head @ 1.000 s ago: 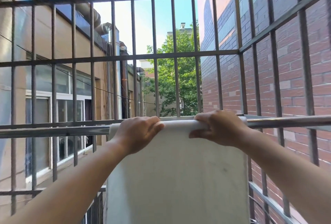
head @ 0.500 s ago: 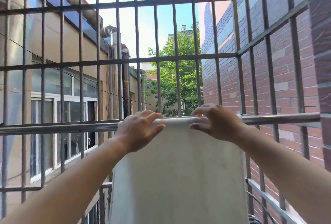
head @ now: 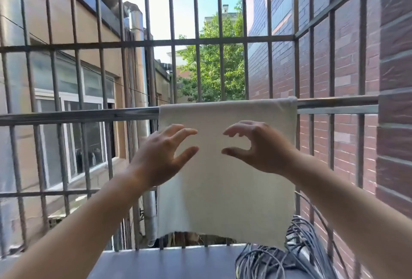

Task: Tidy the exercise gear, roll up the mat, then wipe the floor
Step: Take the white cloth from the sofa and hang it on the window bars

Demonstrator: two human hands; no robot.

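Note:
A white cloth (head: 225,200) hangs folded over a horizontal metal rail (head: 78,115) of a barred window cage, its lower edge loose above the sill. My left hand (head: 162,156) hovers in front of the cloth's upper left part, fingers spread and relaxed, holding nothing. In front of the cloth's upper right part my right hand (head: 256,145) floats with fingers loosely curved and thumb apart, also holding nothing. Neither hand touches the cloth or the rail.
Vertical and horizontal metal bars (head: 223,42) enclose the space ahead and to the right. A grey sill (head: 160,263) runs along the bottom. A coil of grey cables (head: 289,254) lies at the lower right. A brick wall (head: 394,78) stands on the right.
Both hands have let go of the cloth's top edge on the rail and pulled back toward me. The view has tipped down, showing the cloth's lower edge and the sill.

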